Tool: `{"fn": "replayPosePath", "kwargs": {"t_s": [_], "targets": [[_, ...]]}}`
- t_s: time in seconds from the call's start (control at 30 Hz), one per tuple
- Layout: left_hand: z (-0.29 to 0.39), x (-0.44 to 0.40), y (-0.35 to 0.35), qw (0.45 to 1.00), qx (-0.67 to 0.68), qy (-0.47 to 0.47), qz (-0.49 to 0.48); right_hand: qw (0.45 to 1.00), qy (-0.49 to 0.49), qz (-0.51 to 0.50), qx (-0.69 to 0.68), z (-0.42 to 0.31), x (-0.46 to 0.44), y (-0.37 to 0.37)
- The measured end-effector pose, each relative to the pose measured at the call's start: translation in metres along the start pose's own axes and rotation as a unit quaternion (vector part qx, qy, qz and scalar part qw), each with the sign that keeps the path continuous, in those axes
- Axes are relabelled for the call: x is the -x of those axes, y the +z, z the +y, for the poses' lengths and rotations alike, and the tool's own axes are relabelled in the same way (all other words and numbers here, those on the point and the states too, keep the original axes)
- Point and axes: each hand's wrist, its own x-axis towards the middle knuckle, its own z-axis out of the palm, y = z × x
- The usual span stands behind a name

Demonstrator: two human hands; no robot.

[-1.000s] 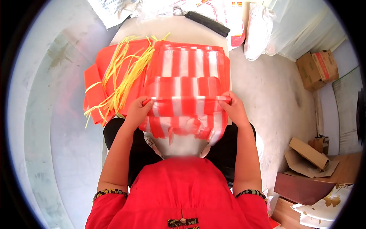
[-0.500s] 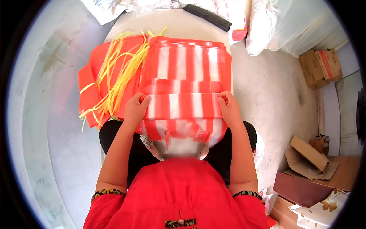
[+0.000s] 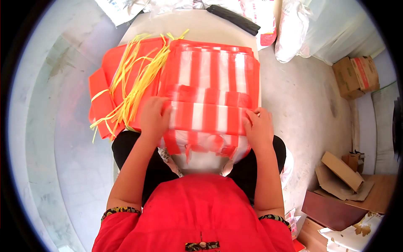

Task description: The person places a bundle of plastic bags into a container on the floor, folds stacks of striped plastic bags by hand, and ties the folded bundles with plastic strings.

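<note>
A stack of red-and-white striped plastic bags (image 3: 214, 71) lies on the table in front of me, with a folded band across its near part. At the band's left edge is my left hand (image 3: 155, 117), its fingers blurred and bent over the plastic. My right hand (image 3: 258, 126) touches the right edge, fingers partly spread. Whether either hand pinches the plastic cannot be made out. Loose striped plastic hangs over the table's near edge. To the left, yellow strips (image 3: 136, 84) lie across folded red material (image 3: 100, 88).
A black roll (image 3: 233, 19) lies at the far end of the table (image 3: 172, 25). White bags (image 3: 291, 31) stand beyond its right corner. On the right are a cardboard box (image 3: 356, 77) and an opened carton (image 3: 342, 176) on a reddish-brown box (image 3: 331, 210).
The front part of the striped plastic has been folded into a flatter band. Both hands have loosened from their earlier pinch at its edges, and the view has shifted slightly.
</note>
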Motion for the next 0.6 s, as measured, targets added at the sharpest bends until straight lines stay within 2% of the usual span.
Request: {"fn": "replayPosePath", "kwargs": {"t_s": [0.1,0.2,0.3,0.5,0.6], "targets": [[0.031,0.014,-0.010,0.984,-0.010,0.158,-0.087,0.976,-0.213,0.037,0.026,-0.020,0.004,0.004],[0.046,0.017,-0.004,0.966,-0.020,0.160,-0.204,0.958,-0.280,-0.045,-0.032,-0.035,0.008,0.022],[0.038,0.009,-0.001,0.959,-0.044,0.154,-0.233,0.966,-0.233,-0.098,-0.053,-0.027,0.001,0.027],[0.032,-0.009,-0.004,0.945,-0.079,0.120,-0.293,0.961,-0.267,-0.066,-0.013,-0.010,-0.005,0.021],[0.025,-0.009,0.000,0.949,-0.077,0.142,-0.269,0.961,-0.273,-0.041,-0.012,-0.014,-0.008,0.022]]}}
